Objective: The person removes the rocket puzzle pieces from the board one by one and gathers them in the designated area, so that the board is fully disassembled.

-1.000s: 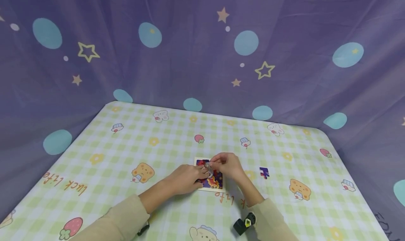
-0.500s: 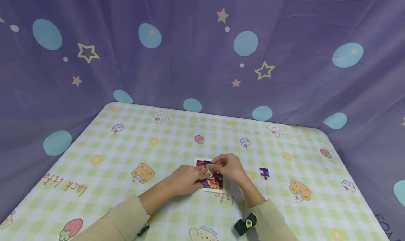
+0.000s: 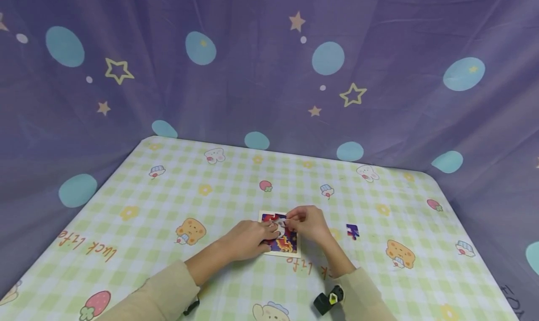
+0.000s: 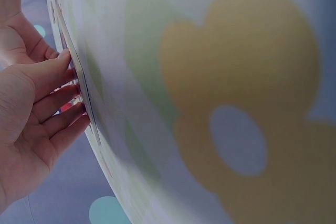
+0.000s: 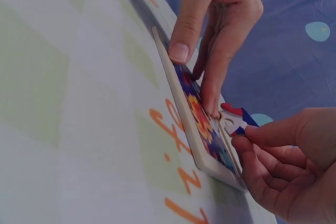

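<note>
A small jigsaw puzzle in a pale frame (image 3: 282, 254) lies on the table, showing a colourful picture with an orange, flame-like patch. My left hand (image 3: 248, 239) rests on its left side, fingers extended, with fingertips down on the picture; in the right wrist view, the left thumb (image 5: 179, 52) sits at the frame's near edge. Between thumb and index finger, my right hand (image 3: 309, 222) pinches a red, white and blue puzzle piece (image 5: 236, 118), held tilted up at the puzzle's right side. Fingers partly cover the picture in the head view.
Another puzzle piece (image 3: 353, 232), purple with some red, lies loose to the right of the right hand. A checked cloth (image 3: 236, 180) with printed cartoons covers the table. Behind it hangs a purple curtain (image 3: 261, 54). A black wrist device (image 3: 328, 300) sits by the right sleeve.
My right hand has drawn slightly to the right across the puzzle, uncovering more of its upper part. The left hand stays in place, and the loose piece has not moved.
</note>
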